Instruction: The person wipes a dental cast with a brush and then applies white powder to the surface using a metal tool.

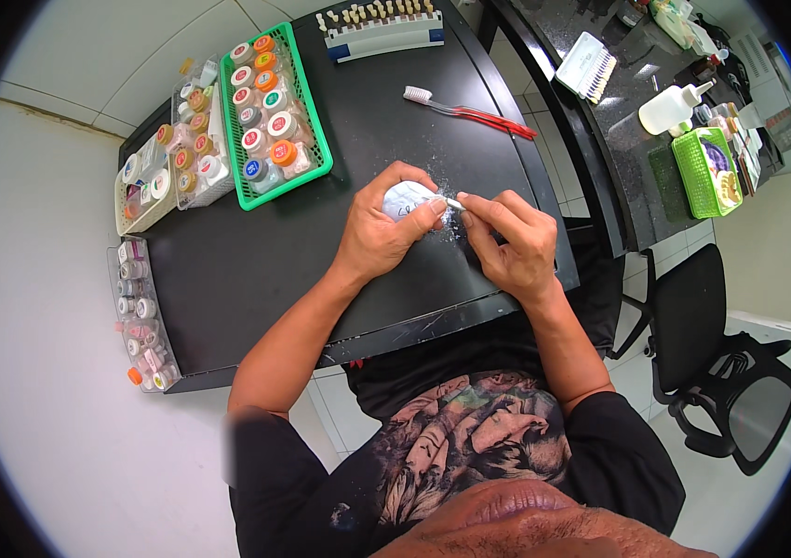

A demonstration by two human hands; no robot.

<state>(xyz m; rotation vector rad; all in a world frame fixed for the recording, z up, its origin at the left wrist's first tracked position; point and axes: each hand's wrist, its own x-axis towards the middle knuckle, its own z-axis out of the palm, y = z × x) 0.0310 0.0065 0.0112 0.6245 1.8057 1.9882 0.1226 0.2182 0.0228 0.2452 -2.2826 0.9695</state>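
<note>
Left hand (373,232) grips white block (403,197); right hand (515,240) pinches small white stick (454,204), long axis slanting left toward block's right edge; whether touching, can't tell.

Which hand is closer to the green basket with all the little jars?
Left. The left hand is below and right of the green basket in the picture, apart from it; the right hand is farther right, past the left.

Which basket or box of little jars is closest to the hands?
The green basket of jars, up and left of the left hand; the cream basket and clear boxes are farther left.
</note>
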